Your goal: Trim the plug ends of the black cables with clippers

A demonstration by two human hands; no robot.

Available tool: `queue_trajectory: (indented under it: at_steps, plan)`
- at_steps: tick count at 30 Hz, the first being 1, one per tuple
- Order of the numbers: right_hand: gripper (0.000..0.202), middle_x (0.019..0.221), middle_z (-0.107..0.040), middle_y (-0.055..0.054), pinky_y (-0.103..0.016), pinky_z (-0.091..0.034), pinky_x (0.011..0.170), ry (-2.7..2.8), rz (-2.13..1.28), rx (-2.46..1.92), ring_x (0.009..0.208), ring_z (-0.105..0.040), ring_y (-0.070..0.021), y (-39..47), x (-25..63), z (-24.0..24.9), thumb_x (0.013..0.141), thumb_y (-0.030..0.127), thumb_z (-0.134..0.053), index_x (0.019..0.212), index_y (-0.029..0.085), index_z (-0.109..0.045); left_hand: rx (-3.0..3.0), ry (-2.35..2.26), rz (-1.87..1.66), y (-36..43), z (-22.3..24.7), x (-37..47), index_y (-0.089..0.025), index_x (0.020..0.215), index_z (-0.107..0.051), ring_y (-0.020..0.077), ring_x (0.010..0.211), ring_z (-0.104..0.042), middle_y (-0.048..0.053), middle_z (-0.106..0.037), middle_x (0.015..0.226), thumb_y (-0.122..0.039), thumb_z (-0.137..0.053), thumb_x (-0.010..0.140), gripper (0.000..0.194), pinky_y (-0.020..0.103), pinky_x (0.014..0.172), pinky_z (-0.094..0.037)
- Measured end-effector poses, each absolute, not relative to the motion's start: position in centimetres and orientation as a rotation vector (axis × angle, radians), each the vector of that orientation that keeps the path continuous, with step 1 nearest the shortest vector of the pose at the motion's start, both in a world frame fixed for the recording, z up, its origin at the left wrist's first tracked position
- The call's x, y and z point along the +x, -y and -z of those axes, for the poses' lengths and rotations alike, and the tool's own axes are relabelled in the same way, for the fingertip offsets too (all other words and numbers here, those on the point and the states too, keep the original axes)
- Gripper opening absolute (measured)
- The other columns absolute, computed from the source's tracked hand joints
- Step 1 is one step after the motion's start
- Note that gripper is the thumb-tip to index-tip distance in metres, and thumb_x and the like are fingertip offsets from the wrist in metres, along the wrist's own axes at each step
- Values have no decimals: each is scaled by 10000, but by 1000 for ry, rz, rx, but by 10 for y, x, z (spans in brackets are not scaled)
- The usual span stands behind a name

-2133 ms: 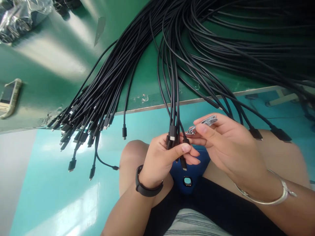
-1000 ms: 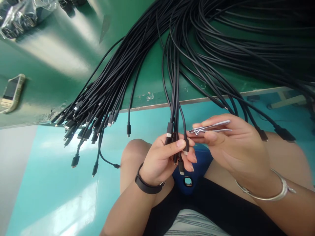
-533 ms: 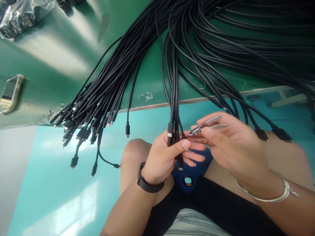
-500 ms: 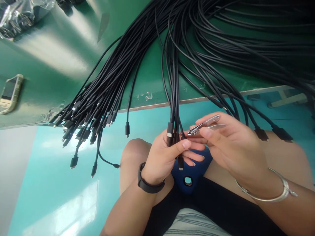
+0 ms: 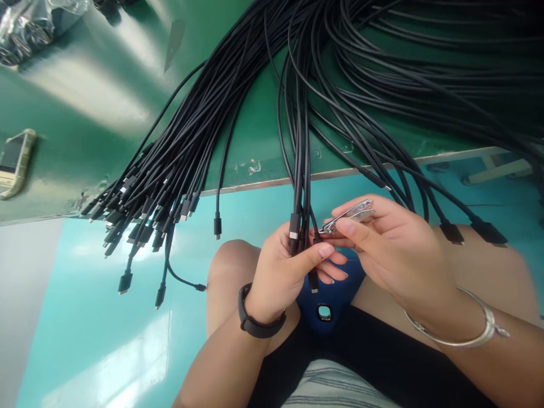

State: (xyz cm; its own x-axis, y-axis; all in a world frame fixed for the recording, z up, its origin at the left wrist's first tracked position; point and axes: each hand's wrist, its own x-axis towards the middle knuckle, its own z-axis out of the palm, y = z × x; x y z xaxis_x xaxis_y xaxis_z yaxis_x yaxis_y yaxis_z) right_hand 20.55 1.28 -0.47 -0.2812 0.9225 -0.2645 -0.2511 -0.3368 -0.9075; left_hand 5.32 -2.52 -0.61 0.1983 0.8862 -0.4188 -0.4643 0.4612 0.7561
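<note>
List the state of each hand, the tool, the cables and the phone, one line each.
left hand: closed around a few cable ends
held cable ends: bunched upright in the grip, plugs showing
right hand: pinching a metal clipper
metal clipper: tip at a held plug; open or shut unclear
cable bundle: loose, fanned over the table edge
phone: flat on the green table, screen up

A phone (image 5: 15, 163) lies on my green table (image 5: 106, 113), a plastic bag (image 5: 32, 25) in the far corner.
</note>
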Motion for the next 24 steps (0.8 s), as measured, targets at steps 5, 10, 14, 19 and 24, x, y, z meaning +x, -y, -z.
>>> queue_trajectory:
  at_steps: [5,10,14,19,24]
  plan:
    - [162,831,-712,9,-309,-650,734,999,-1670,-1174,817,-740,-181,-13,206,8,851,373,-774,950,263,-709,553,-997,-1006,25,8,53,-129,928,-642,148,575,-713,43,-757,751,-325,-784,844,257,190,524,-553]
    - [126,858,-713,3,-278,-623,674,1012,-1796,-1008,759,-712,-158,-19,207,4,867,337,-755,954,267,-698,583,-1044,-954,25,7,50,-128,866,-658,155,556,-699,62,-760,752,-371,-794,823,282,219,536,-551]
    - [82,908,-698,-16,-365,-634,608,1084,-2030,-679,713,-704,-198,-24,213,-3,900,293,-699,973,262,-680,586,-1056,-896,23,4,49,-133,850,-667,146,543,-672,41,-726,652,-382,-786,827,277,219,544,-541]
    - [97,909,-702,-39,-360,-631,673,1277,-2022,-744,770,-709,-208,-30,227,-15,887,318,-723,963,259,-708,696,-965,-763,23,2,39,-118,867,-670,152,687,-696,81,-745,777,-386,-776,835,290,237,664,-558]
    - [151,940,-693,-29,-360,-595,840,1478,-1574,-981,1042,-674,-271,-26,249,-26,817,406,-786,937,322,-751,735,-1050,-471,23,1,20,-143,1095,-634,191,818,-733,128,-764,970,-353,-770,841,356,266,705,-566]
